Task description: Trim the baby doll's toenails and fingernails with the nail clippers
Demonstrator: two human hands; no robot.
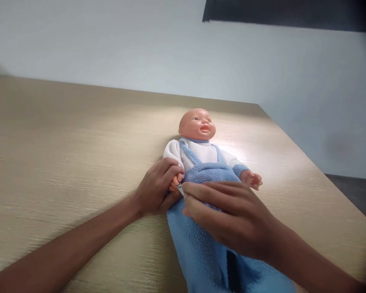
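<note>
A baby doll in a white top and blue fleece overalls lies on its back, head away from me. My left hand is closed around the doll's hand on the left side, its small fingers showing past mine. Pinched in my right hand is a small silver nail clipper, its tip at the doll's fingers. Whether the clipper touches them I cannot tell. The doll's other hand rests free on the right, beyond my right hand.
The doll lies on a light wood table. The table's far edge meets a pale wall, and its right edge slants toward me. A dark panel is on the wall at the upper right.
</note>
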